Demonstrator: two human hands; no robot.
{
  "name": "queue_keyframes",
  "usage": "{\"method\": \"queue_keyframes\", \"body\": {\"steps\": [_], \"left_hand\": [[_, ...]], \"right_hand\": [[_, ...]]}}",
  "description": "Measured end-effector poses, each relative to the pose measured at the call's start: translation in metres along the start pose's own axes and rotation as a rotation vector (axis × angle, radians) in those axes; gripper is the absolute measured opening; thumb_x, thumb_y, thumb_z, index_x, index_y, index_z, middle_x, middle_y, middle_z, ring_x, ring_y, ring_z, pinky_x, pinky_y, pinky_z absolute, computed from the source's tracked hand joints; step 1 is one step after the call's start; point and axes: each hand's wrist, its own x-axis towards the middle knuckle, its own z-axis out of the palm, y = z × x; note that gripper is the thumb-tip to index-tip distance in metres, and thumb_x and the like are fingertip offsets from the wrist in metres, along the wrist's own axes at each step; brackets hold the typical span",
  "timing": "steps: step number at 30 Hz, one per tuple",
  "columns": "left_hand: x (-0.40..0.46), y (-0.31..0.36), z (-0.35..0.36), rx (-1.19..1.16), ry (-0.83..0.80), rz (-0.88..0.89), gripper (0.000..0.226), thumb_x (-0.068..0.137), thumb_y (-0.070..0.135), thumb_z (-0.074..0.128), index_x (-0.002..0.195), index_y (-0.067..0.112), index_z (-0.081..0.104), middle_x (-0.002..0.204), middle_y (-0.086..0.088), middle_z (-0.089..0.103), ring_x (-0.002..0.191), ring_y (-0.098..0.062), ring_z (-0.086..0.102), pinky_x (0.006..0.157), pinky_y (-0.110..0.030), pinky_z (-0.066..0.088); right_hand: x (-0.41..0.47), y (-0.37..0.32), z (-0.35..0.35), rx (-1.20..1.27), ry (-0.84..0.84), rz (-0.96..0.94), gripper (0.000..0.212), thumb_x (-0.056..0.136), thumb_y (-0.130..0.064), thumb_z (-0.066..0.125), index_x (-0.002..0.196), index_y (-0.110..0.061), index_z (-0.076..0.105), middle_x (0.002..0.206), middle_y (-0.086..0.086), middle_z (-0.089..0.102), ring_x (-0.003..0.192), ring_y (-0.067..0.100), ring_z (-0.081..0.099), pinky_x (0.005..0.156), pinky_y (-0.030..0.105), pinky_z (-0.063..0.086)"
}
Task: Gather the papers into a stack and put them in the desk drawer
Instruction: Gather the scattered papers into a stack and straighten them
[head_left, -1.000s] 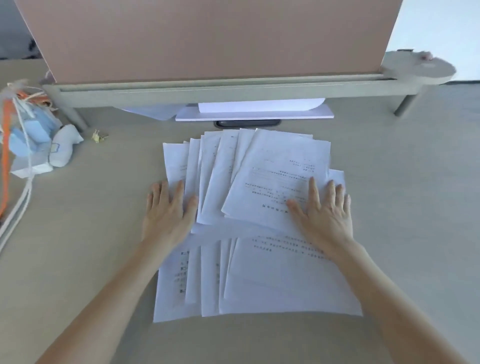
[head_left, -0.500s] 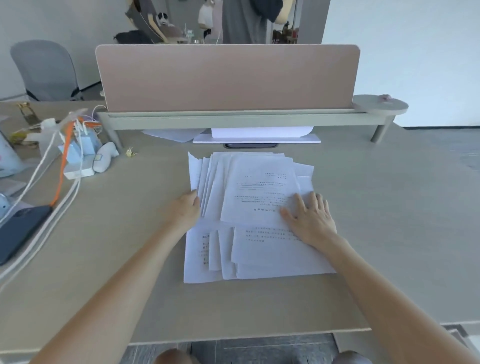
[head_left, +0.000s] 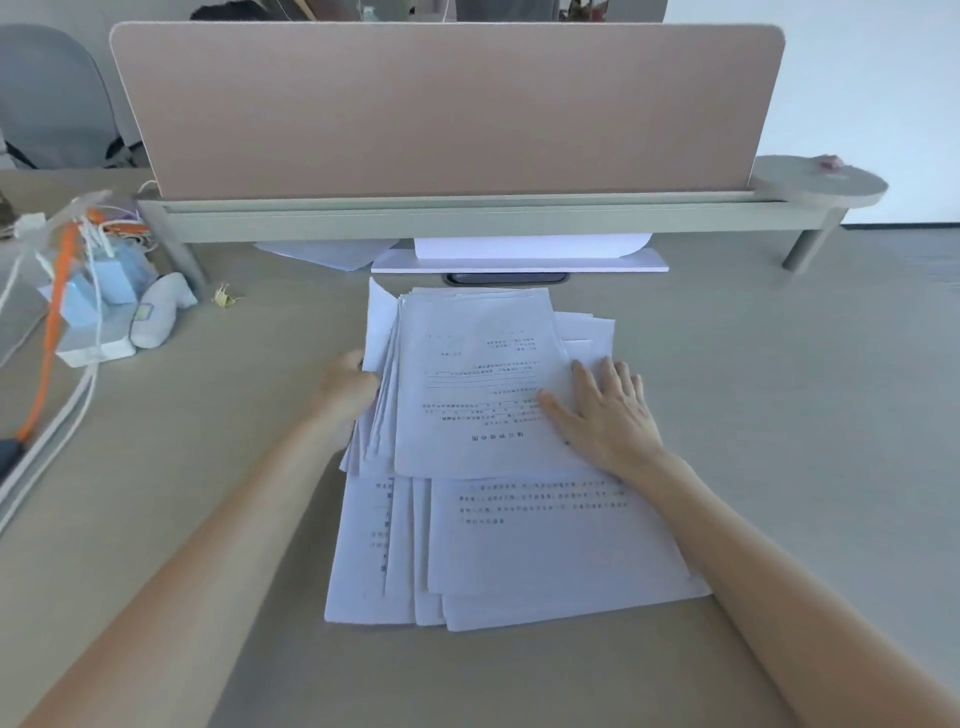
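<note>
Papers (head_left: 498, 467) spread mid-desk (head_left: 779, 415), far sheets overlapping near ones, left hand (head_left: 347, 384) at their left edge, right hand (head_left: 608, 415) flat on top, divider panel (head_left: 447, 109) behind, cables (head_left: 67, 291) far left.

Printed papers (head_left: 483, 395) lie fanned in two overlapping groups on the tabletop (head_left: 779, 415), the farther group partly covering the nearer. The left hand (head_left: 345, 387) presses against the farther group's left edge, its fingers hidden under the sheets. The right hand (head_left: 608, 415) lies flat, fingers (head_left: 582, 376) spread, on the top sheet. A pink partition (head_left: 447, 109) stands behind.
</note>
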Motion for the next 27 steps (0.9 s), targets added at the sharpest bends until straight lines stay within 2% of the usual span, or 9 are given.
{"method": "queue_keyframes", "body": {"steps": [3, 6, 8, 11, 14, 17, 21, 24, 27], "left_hand": [[-0.006, 0.017, 0.013, -0.078, 0.055, -0.1, 0.021, 0.094, 0.03, 0.046, 0.089, 0.012, 0.055, 0.076, -0.001, 0.047, 0.08, -0.022, 0.046, 0.071, -0.031, 0.035], [-0.003, 0.021, 0.019, -0.137, -0.027, -0.189, 0.065, 0.07, 0.071, 0.052, 0.101, 0.015, 0.057, 0.101, 0.002, 0.056, 0.096, -0.017, 0.053, 0.086, -0.03, 0.041], [-0.009, 0.024, 0.026, -0.08, -0.075, -0.151, 0.078, 0.071, 0.067, 0.062, 0.133, 0.02, 0.052, 0.134, 0.005, 0.057, 0.119, -0.023, 0.057, 0.1, -0.04, 0.045], [-0.019, 0.026, 0.032, -0.038, -0.079, -0.057, 0.058, 0.074, 0.029, 0.074, 0.127, 0.019, 0.052, 0.122, -0.001, 0.064, 0.099, -0.019, 0.063, 0.078, -0.033, 0.049], [-0.023, 0.023, 0.031, -0.133, -0.119, -0.046, 0.056, 0.075, 0.008, 0.075, 0.126, 0.015, 0.054, 0.12, -0.006, 0.067, 0.104, -0.025, 0.064, 0.086, -0.039, 0.053], [-0.027, 0.023, 0.025, -0.268, -0.16, -0.036, 0.05, 0.083, -0.001, 0.072, 0.129, 0.01, 0.057, 0.12, -0.012, 0.07, 0.107, -0.029, 0.067, 0.091, -0.043, 0.054], [-0.037, 0.031, 0.018, -0.416, -0.192, 0.001, 0.048, 0.086, 0.001, 0.071, 0.129, 0.013, 0.054, 0.112, -0.007, 0.071, 0.094, -0.022, 0.069, 0.07, -0.035, 0.055], [-0.048, 0.039, 0.012, -0.525, -0.231, 0.002, 0.04, 0.086, 0.005, 0.072, 0.121, 0.018, 0.057, 0.109, -0.005, 0.073, 0.088, -0.021, 0.073, 0.06, -0.032, 0.058], [-0.057, 0.049, 0.006, -0.577, -0.291, -0.003, 0.035, 0.085, 0.01, 0.073, 0.119, 0.011, 0.066, 0.11, -0.013, 0.077, 0.09, -0.028, 0.076, 0.063, -0.035, 0.062]], "right_hand": [[0.006, -0.013, -0.002, 0.085, -0.023, 0.003, 0.085, 0.094, -0.069, 0.025, 0.159, -0.017, 0.014, 0.165, 0.016, 0.015, 0.154, 0.031, 0.003, 0.125, 0.045, -0.003], [0.008, -0.025, -0.004, 0.144, -0.016, -0.011, 0.081, 0.097, -0.064, 0.027, 0.159, -0.015, 0.011, 0.164, 0.012, 0.018, 0.153, 0.027, 0.004, 0.124, 0.041, -0.005], [0.007, -0.033, -0.003, 0.175, -0.036, -0.03, 0.081, 0.097, -0.064, 0.027, 0.16, -0.016, 0.009, 0.164, 0.012, 0.016, 0.154, 0.027, 0.003, 0.124, 0.04, -0.005], [0.008, -0.038, -0.003, 0.263, -0.08, -0.015, 0.081, 0.097, -0.064, 0.029, 0.16, -0.018, 0.006, 0.167, 0.012, 0.009, 0.155, 0.027, -0.003, 0.124, 0.039, -0.006], [0.009, -0.034, -0.011, 0.482, -0.095, 0.029, 0.081, 0.098, -0.06, 0.037, 0.161, -0.021, 0.007, 0.169, 0.005, 0.007, 0.156, 0.022, -0.006, 0.126, 0.04, -0.003], [0.006, -0.028, -0.022, 0.897, -0.08, 0.104, 0.08, 0.095, -0.052, 0.052, 0.161, -0.024, 0.015, 0.164, -0.005, 0.019, 0.154, 0.016, 0.015, 0.124, 0.045, 0.019], [0.019, -0.012, -0.011, 1.031, -0.044, 0.154, 0.067, 0.079, -0.057, 0.066, 0.138, -0.032, 0.048, 0.145, -0.003, 0.051, 0.135, 0.021, 0.051, 0.107, 0.049, 0.048], [0.012, -0.024, -0.032, 1.187, -0.022, 0.199, 0.037, 0.086, -0.04, 0.07, 0.117, -0.024, 0.056, 0.122, 0.001, 0.067, 0.107, 0.02, 0.069, 0.085, 0.039, 0.059], [0.012, -0.025, -0.044, 1.369, -0.117, 0.286, 0.035, 0.087, -0.028, 0.075, 0.117, -0.015, 0.063, 0.108, 0.006, 0.077, 0.094, 0.026, 0.076, 0.079, 0.041, 0.062]]}}
